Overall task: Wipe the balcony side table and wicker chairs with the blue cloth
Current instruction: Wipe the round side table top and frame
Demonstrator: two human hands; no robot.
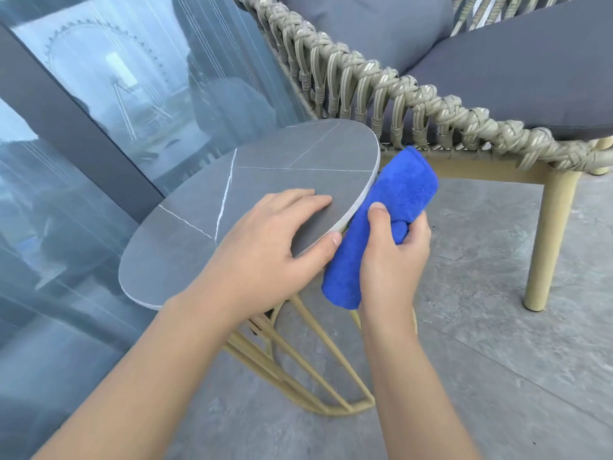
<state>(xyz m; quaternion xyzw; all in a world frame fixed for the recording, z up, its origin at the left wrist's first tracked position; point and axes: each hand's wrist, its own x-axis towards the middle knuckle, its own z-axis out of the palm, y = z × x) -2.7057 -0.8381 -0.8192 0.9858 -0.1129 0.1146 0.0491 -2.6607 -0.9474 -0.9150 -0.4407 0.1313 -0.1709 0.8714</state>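
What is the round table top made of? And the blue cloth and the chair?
Table top: looks like grey stone or ceramic, matte, with thin white veins. Cloth: fuzzy microfibre, probably. Chair: woven beige rope or synthetic wicker, with smooth painted legs, likely metal.

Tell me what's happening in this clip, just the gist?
A person is cleaning a round grey side table on a balcony. The left hand rests flat on the tabletop, thumb at its edge, steadying it. The right hand grips a rolled blue cloth pressed against the table's rim. A wicker chair with grey cushions stands just behind, not being touched at this moment.
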